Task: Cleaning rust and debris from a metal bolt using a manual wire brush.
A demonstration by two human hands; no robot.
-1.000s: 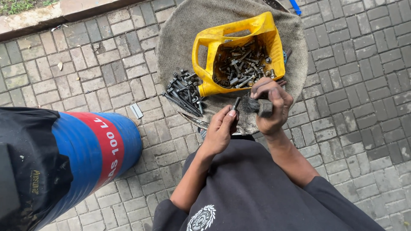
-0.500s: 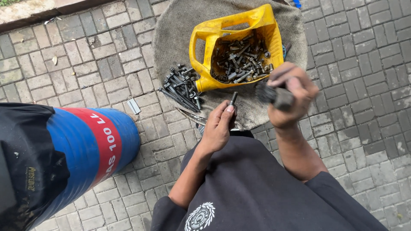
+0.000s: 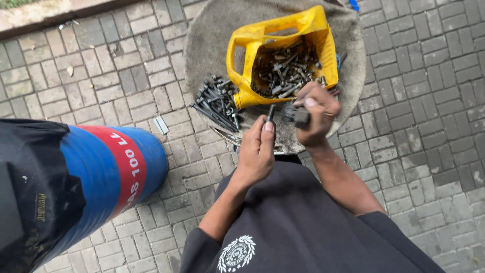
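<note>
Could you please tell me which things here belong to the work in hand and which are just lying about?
In use: bolt in left hand; brush in right hand; yellow tub of bolts; loose bolts; sacking.
Lying about: blue drum; metal scrap.

A dark, dull metal bolt (image 3: 271,113) stands pinched in the left hand (image 3: 256,151). The right hand (image 3: 313,112) grips a small brush (image 3: 296,115) with dark, stiff bristles and a grey, matt handle. Behind them a cut-open yellow plastic jug (image 3: 283,30), smooth and slightly glossy though grimy inside, holds greasy steel bolts and nuts (image 3: 286,72). A loose heap of blackened metal bolts (image 3: 216,100) lies beside it. All rest on a coarse, rough-woven burlap cloth (image 3: 212,35), brownish grey. The ground is matt grey concrete paving blocks (image 3: 429,101), rough and weathered. A glossy painted blue and red metal drum (image 3: 106,172) lies beside them, partly covered by black matt cloth (image 3: 30,192).
</note>
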